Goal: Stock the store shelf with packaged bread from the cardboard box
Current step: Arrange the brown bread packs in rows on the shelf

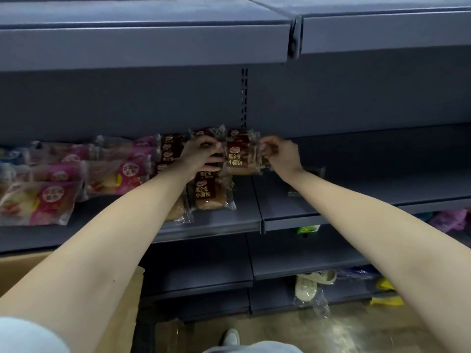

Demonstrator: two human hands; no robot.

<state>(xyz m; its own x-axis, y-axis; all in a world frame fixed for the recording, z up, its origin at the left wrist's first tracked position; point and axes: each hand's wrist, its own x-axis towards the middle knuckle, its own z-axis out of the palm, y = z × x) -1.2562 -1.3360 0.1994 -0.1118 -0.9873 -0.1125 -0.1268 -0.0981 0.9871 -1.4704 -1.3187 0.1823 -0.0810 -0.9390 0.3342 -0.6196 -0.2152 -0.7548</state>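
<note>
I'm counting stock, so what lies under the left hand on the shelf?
The left hand holds brown bread packs lying in a row on the shelf. The palm and forearm cover part of them, so the count under it cannot be told.

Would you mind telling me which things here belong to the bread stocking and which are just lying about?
Job: brown bread packs, held by the left hand and right hand; pink bread packs; shelf; cardboard box.
Lying about: pale slipper and yellow packets low down; clear wrapper on the floor.
</note>
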